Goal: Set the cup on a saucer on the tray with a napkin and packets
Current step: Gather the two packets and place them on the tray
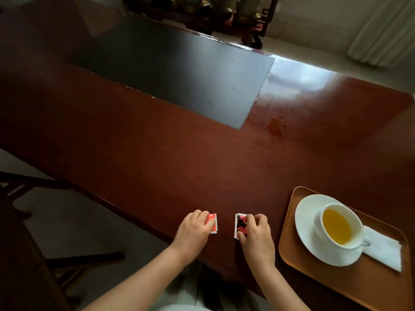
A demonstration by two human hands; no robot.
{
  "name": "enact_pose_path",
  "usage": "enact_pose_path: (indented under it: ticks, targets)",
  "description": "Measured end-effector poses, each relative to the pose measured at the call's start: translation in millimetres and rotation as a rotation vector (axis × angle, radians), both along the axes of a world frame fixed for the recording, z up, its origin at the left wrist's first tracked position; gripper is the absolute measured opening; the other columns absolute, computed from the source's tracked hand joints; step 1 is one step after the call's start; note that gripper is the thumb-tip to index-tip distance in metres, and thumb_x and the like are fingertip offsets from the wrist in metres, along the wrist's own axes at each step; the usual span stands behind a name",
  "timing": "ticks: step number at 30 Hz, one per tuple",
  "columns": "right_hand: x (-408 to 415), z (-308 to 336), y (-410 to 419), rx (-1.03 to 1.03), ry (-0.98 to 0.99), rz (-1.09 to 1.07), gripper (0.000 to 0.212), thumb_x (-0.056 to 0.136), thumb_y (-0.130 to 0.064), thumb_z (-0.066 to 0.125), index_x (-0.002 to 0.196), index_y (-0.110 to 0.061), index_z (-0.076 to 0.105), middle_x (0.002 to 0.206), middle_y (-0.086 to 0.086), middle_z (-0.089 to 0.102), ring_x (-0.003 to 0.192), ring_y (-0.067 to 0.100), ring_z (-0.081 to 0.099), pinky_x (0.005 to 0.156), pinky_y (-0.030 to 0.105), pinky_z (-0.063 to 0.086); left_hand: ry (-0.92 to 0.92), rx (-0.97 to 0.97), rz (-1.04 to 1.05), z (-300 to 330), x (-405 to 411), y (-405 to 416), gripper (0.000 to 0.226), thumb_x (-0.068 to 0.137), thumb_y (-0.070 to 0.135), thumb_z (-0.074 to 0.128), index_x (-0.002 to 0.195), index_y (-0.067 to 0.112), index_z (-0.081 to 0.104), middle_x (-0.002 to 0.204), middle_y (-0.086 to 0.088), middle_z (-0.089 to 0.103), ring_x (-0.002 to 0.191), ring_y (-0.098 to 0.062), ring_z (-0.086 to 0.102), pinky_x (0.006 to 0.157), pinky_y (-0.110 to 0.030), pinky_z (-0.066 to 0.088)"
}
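Note:
A white cup of yellow tea stands on a white saucer on a brown wooden tray at the lower right. A white napkin lies on the tray, partly under the saucer's right side. Two small red packets lie on the table near its front edge. My left hand has its fingers curled over the left packet. My right hand pinches the right packet, which has a black pattern. Both packets touch the table.
The long red-brown table has a dark inset panel at its middle. A dark chair stands at the left by the table edge. Carved furniture legs and a curtain lie beyond the far side.

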State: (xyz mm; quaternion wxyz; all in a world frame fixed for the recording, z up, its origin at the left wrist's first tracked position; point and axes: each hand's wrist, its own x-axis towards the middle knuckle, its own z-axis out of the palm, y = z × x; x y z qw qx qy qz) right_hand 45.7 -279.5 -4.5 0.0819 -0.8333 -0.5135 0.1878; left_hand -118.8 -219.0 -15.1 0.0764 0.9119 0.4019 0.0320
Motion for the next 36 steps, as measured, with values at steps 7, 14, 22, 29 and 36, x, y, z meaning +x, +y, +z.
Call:
enact_pose_path:
  ticks: [7,14,22,29,36]
  targets:
    - [-1,-1,-6,-0.007,0.000,0.016,0.034,0.085,-0.020,0.063,0.116,-0.015,0.052,0.113,0.007,0.052,0.103,0.020,0.049,0.071,0.026,0.051,-0.005,-0.023,-0.072,-3,-12,2,0.053,0.038,0.004,0.089,0.089,0.012,0.075,0.094,-0.008,0.076,0.085,-0.021,0.071,0.054,-0.027,0.059]
    - [2,2,-2,-0.031,0.123,-0.084,0.063,0.080,-0.016,0.068,0.133,-0.015,0.033,0.117,0.010,0.050,0.112,0.025,0.047,0.090,0.032,0.045,-0.162,0.009,-0.004,4,-8,4,0.031,0.055,0.008,0.088,0.082,0.015,0.075,0.078,0.001,0.076,0.074,-0.014,0.072,0.052,-0.023,0.057]
    - [7,7,-5,0.044,0.302,-0.253,0.023,0.085,-0.006,0.058,0.106,-0.011,0.051,0.102,0.012,0.061,0.085,0.023,0.056,0.067,0.031,0.045,-0.404,-0.544,0.525,21,-9,21,0.017,0.091,0.018,0.054,0.094,0.013,0.071,0.089,-0.001,0.066,0.080,-0.016,0.062,0.069,-0.035,0.053]
    - [12,34,-1,0.208,0.936,-0.526,0.018,0.082,-0.001,0.064,0.092,-0.014,0.056,0.080,0.004,0.071,0.060,0.007,0.067,0.045,0.015,0.045,-0.849,-1.061,0.926,39,-4,30,0.021,0.095,0.006,0.048,0.088,0.012,0.068,0.085,-0.006,0.070,0.077,-0.013,0.066,0.067,-0.030,0.056]
    - [-1,74,17,0.319,1.098,-0.263,0.010,0.081,-0.003,0.066,0.085,-0.012,0.068,0.077,0.006,0.074,0.074,0.022,0.072,0.063,0.030,0.057,-0.938,-1.255,0.771,68,16,22,0.023,0.096,0.010,0.046,0.094,0.013,0.069,0.091,-0.010,0.073,0.083,-0.018,0.070,0.061,-0.024,0.057]
